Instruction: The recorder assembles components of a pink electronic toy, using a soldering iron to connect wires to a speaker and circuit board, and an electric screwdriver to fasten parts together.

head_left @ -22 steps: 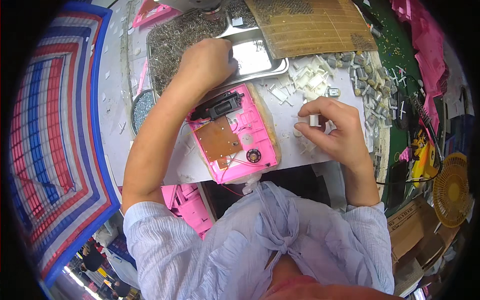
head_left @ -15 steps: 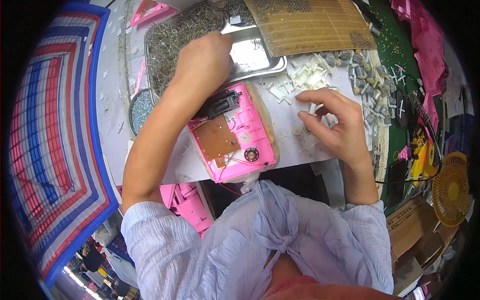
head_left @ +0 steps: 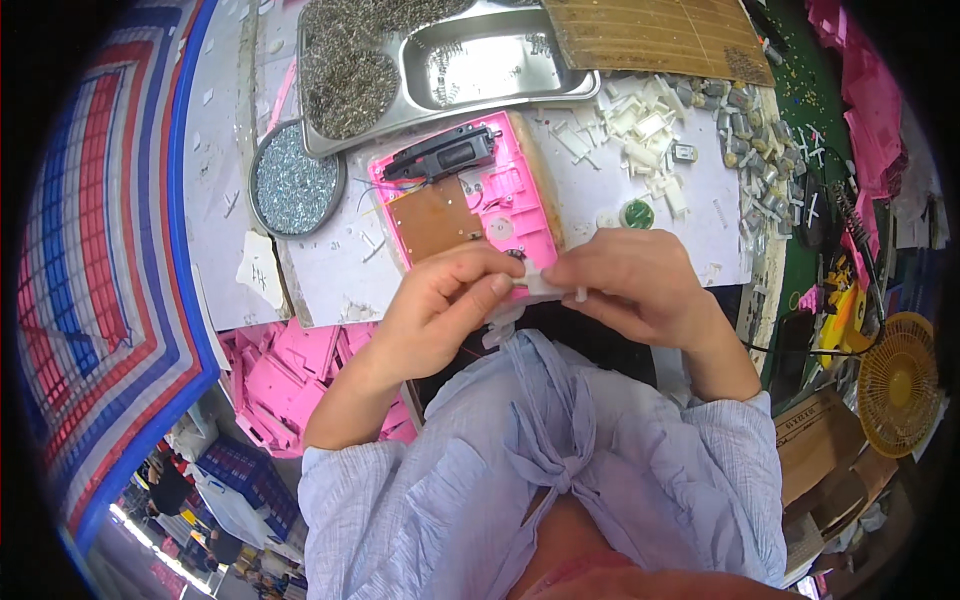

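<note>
One white pc part-hidden in R hand; L hand contents unclear.

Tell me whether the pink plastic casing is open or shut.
Open: the pink plastic casing has its inside exposed, with the brown circuit board and black module uncovered.

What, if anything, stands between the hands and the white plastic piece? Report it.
Nothing visible: the left hand and right hand meet at the white plastic piece, over the near end of the pink housing.

Gap between dish and housing; tray beyond
</note>
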Motion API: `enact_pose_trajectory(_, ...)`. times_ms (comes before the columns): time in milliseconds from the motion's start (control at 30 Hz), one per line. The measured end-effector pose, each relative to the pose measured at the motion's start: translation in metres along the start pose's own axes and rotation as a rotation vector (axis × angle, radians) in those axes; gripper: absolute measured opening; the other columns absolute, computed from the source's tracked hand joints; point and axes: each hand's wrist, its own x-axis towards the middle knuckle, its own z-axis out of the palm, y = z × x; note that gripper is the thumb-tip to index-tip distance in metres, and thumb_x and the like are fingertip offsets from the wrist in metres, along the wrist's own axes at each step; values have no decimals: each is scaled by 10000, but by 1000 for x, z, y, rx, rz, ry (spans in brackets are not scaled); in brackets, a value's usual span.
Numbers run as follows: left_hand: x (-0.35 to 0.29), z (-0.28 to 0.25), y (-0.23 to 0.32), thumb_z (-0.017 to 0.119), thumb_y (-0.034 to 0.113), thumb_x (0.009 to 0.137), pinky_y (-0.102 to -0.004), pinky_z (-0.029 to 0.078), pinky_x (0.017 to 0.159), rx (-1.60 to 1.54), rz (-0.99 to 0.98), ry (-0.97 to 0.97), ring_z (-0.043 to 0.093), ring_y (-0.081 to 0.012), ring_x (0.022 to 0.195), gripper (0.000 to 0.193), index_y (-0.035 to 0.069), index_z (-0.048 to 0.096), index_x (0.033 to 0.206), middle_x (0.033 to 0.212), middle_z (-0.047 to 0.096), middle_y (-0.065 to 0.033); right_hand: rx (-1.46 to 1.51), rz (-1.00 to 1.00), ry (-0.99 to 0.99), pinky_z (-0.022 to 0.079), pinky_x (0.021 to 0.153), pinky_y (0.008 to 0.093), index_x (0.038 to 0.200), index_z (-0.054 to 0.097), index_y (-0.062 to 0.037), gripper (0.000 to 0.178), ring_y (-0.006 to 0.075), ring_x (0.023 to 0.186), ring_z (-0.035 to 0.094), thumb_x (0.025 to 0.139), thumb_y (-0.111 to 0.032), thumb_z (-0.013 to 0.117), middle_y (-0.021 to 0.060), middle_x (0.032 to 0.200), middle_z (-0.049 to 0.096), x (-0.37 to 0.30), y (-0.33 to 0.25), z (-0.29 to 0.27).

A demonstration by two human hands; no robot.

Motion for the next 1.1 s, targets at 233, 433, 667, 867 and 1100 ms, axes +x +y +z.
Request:
enact_pose_trajectory(233, 19, -10, 7, 621, 156, 1006, -376, 546, 711, 291, 115, 80, 711, -215, 793, 199, -18, 712, 1035, 826, 708, -143, 168, 189, -158, 579, 714, 362, 1121, 715, -3, 348, 277, 816, 739, 782, 25, 792, 140, 1017, 760, -7, 0, -13)
enact_pose_trajectory(433, 70, -4, 5, 706, 186, 925, -389, 552, 646, 1220, 265, 271, 702, -327, 693, 155, 50, 747, 987, 787, 717, -152, 339, 297, 182, 523, 665, 280, 1117, 763, -33, 318, 156, 763, 702, 800, -4, 781, 76, 1007, 781, -28, 4, -4)
enact_pose_trajectory(667, 61, -5, 4, 750, 130, 868, -385, 548, 632, 831, 252, 304, 688, -296, 676, 133, 25, 729, 948, 796, 703, -124, 404, 360, 257, 537, 682, 273, 1126, 737, 11, 293, 159, 795, 712, 834, 17, 748, 120, 1067, 764, -47, 9, -12)
enact_pose_trajectory(867, 60, 0, -3, 744, 91, 854, -365, 533, 637, 1109, 417, 234, 669, -277, 692, 113, 28, 737, 947, 863, 684, -109, 459, 415, 285, 570, 719, 270, 1217, 649, 36, 294, 164, 818, 724, 924, 15, 669, 150, 1221, 724, -38, 11, -8)
enact_pose_trajectory(1100, 45, -9, -1, 760, 43, 837, -337, 499, 607, 780, 435, 347, 649, -223, 682, 100, 21, 736, 932, 811, 663, -95, 111, 428, 197, 565, 820, 324, 1144, 653, -3, 225, 237, 1051, 662, 920, -15, 665, 173, 1272, 679, -23, 10, -17)
